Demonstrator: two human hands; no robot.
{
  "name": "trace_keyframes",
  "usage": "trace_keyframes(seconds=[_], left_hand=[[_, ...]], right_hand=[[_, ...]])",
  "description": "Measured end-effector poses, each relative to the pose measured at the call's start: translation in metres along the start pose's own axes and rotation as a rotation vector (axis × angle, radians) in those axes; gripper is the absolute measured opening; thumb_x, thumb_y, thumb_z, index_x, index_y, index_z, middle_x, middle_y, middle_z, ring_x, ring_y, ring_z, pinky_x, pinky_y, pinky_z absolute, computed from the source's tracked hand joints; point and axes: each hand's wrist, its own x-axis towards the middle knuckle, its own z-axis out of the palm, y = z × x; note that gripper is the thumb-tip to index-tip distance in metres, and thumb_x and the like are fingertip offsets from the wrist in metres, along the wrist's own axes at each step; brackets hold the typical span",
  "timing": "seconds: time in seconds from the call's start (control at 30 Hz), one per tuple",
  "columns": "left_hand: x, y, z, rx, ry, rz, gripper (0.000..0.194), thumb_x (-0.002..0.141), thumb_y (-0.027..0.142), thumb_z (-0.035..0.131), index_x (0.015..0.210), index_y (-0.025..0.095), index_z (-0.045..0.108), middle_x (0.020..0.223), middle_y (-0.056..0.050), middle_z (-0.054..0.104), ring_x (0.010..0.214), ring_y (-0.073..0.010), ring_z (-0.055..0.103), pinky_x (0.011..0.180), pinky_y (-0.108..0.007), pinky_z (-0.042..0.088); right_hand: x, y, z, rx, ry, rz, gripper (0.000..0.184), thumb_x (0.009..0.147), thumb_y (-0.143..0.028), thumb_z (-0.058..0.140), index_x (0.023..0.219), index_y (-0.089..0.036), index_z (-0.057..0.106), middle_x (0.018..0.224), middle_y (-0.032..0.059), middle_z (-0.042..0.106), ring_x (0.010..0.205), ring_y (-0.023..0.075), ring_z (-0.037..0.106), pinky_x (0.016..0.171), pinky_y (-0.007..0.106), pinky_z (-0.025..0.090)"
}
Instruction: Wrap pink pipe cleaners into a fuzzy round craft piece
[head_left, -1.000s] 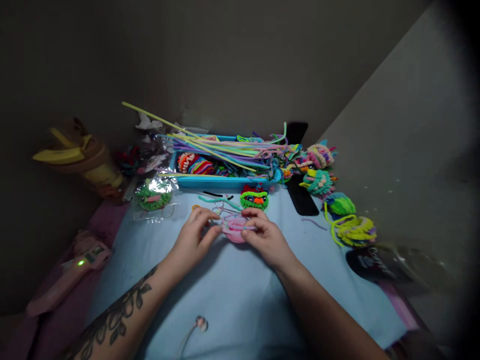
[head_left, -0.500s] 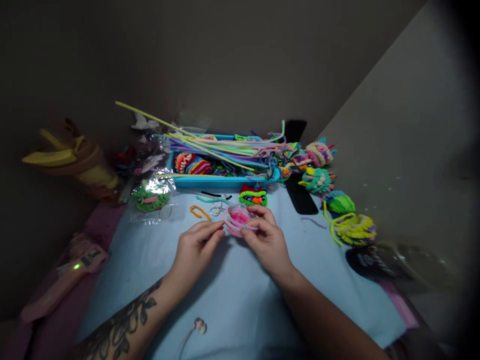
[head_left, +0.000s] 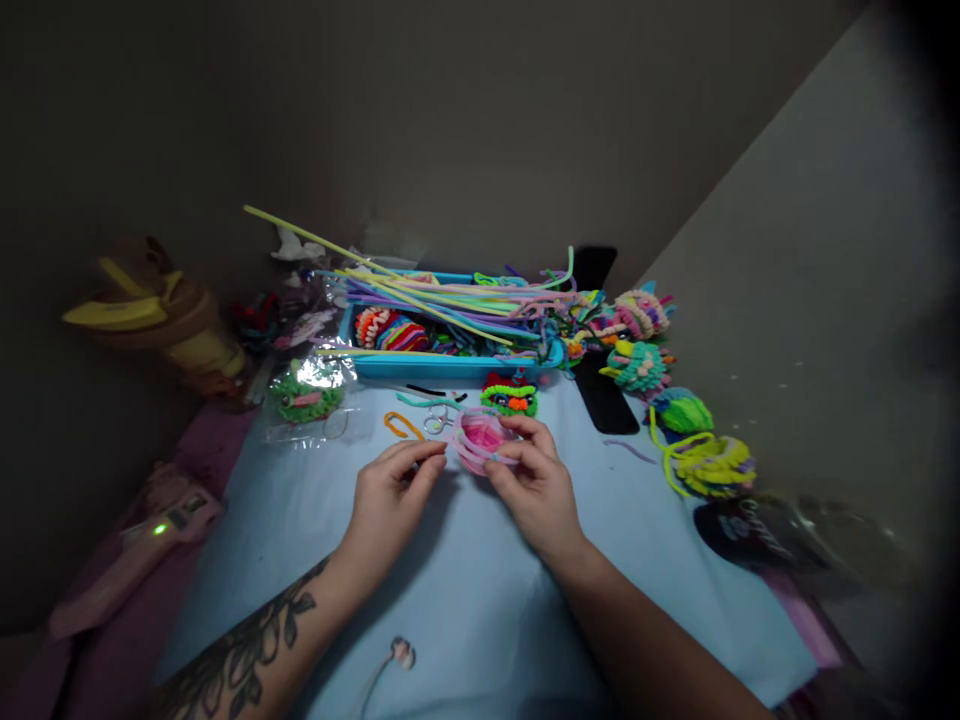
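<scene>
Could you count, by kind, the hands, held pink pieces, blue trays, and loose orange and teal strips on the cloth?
Left hand and right hand: 2
Pink piece: 1
Blue tray: 1
Orange strip: 1
Teal strip: 1
Total: 6

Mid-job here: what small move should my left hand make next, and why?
Probably ease the left hand slightly inward to steady the near-left rim of the pink cup-shaped piece. The right hand grips only its right side, and the left fingertips are already right beside the other edge; whether they pinch a strand, I can't tell.
</scene>
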Motion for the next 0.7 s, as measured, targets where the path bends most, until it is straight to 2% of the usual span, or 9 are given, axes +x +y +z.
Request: trace_keyframes(seconds=[0.13,0.33,0.7], left_hand=[[-0.001,-0.002,0.002,0.006,-0.046,0.063,0.023,0.084,0.028,0.06,0.101,0.02,0.073,0.099,-0.007,0.072,0.092,-0.0198,0.066,0.083,-0.032,0.053],[-0.001,-0.003,0.002,0.024,-0.034,0.096,0.023,0.087,0.027,0.058,0.104,0.02,0.072,0.1,-0.008,0.072,0.093,-0.0187,0.066,0.084,-0.031,0.052],[0.004,0.0,-0.007,0.091,0.073,0.241,0.012,0.082,0.02,0.064,0.088,0.02,0.075,0.085,-0.006,0.074,0.078,-0.017,0.067,0.074,-0.028,0.053]], right_hand=[[0.0,0.001,0.001,-0.008,-0.014,-0.013,0.005,0.078,-0.027,0.067,0.075,-0.023,0.065,0.117,0.0074,0.053,0.115,0.0248,0.052,0.098,0.042,0.042],[-0.002,0.0,0.002,-0.047,-0.025,-0.054,0.004,0.078,-0.024,0.067,0.074,-0.024,0.065,0.117,0.0071,0.053,0.115,0.0251,0.053,0.098,0.042,0.042],[-0.011,0.0,0.01,-0.21,-0.074,-0.323,0.007,0.079,-0.018,0.065,0.08,-0.025,0.064,0.115,0.0084,0.052,0.113,0.025,0.052,0.097,0.042,0.044]])
